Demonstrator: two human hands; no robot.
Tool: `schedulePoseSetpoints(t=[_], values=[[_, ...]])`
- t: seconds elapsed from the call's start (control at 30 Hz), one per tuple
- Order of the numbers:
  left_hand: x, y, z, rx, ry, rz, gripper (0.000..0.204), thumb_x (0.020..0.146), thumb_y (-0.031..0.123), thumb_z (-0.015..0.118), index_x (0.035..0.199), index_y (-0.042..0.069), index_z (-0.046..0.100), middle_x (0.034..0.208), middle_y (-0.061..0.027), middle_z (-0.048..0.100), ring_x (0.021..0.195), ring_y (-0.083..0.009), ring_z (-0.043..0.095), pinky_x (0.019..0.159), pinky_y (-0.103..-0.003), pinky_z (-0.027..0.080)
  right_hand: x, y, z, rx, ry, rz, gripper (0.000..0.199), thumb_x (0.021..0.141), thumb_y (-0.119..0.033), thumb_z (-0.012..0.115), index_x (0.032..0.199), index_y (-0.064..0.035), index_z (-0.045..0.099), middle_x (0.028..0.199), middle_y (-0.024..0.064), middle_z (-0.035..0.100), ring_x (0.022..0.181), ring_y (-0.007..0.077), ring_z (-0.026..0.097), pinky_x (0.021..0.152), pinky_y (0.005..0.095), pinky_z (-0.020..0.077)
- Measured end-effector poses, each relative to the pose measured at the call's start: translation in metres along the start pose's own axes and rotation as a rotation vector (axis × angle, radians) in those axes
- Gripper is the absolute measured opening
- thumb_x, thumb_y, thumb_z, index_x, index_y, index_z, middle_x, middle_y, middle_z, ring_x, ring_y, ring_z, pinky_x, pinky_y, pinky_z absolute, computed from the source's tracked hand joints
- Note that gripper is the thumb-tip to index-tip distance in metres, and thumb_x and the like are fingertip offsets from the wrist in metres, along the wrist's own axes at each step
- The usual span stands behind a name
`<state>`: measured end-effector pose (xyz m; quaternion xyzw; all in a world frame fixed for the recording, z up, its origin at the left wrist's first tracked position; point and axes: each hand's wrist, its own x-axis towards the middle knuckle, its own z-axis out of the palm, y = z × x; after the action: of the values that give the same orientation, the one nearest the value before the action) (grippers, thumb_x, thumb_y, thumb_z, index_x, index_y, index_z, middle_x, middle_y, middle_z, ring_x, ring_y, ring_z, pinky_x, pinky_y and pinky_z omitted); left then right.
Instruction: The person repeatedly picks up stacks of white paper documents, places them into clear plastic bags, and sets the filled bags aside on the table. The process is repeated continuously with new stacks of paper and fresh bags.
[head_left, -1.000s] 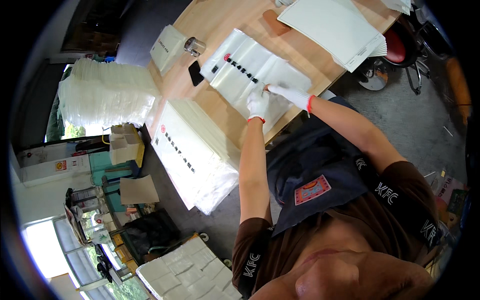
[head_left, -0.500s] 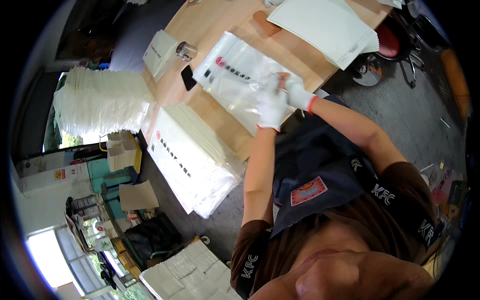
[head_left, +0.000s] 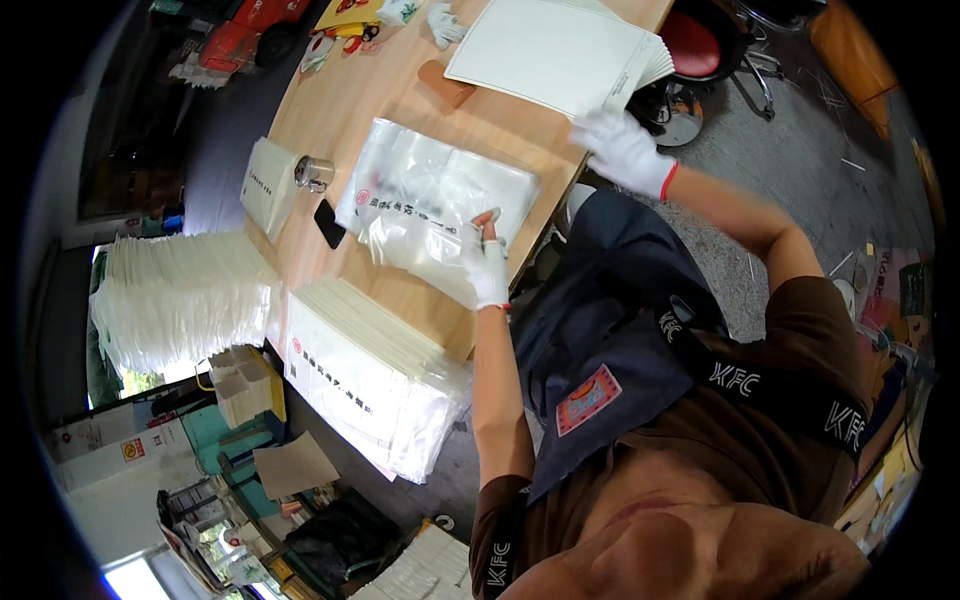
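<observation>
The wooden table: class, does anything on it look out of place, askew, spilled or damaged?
Mildly askew: the white sheets fan out at one corner, appearing to jut past the right edge of the table instead of stacking flush. I see no spill.

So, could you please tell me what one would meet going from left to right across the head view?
Tall pale stack, black phone, clear plastic bags, gloved right hand.
</observation>
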<state>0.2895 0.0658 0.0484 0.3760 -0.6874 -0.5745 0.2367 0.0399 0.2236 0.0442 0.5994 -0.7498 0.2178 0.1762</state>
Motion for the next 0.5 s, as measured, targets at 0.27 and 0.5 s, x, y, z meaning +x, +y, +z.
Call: schedulePoseSetpoints(t=[0.27, 0.5], values=[[0.059, -0.015, 0.049, 0.096, -0.285, 0.103, 0.028, 0.096, 0.020, 0.052, 0.116, 0.002, 0.057, 0.106, -0.0077, 0.065, 0.077, -0.0119, 0.059, 0.073, -0.026, 0.048, 0.002, 0.099, 0.020, -0.083, -0.125, -0.295, 0.031, 0.086, -0.021, 0.053, 0.114, -0.0104, 0.055, 0.096, 0.0088, 0.061, 0.091, 0.0255, 0.063, 0.071, 0.0365, 0.0518], [0.059, 0.003, 0.104, -0.955, -0.206, -0.453, 0.043, 0.092, 0.030, 0.055, 0.119, -0.002, 0.054, 0.109, -0.0131, 0.061, 0.096, -0.0237, 0.058, 0.086, -0.038, 0.048, 0.002, -0.023, -0.044, 0.088, -0.175, -0.396, 0.020, 0.080, -0.034, 0.058, 0.086, -0.0144, 0.061, 0.071, 0.0058, 0.058, 0.069, 0.0252, 0.061, 0.063, 0.0393, 0.0491]])
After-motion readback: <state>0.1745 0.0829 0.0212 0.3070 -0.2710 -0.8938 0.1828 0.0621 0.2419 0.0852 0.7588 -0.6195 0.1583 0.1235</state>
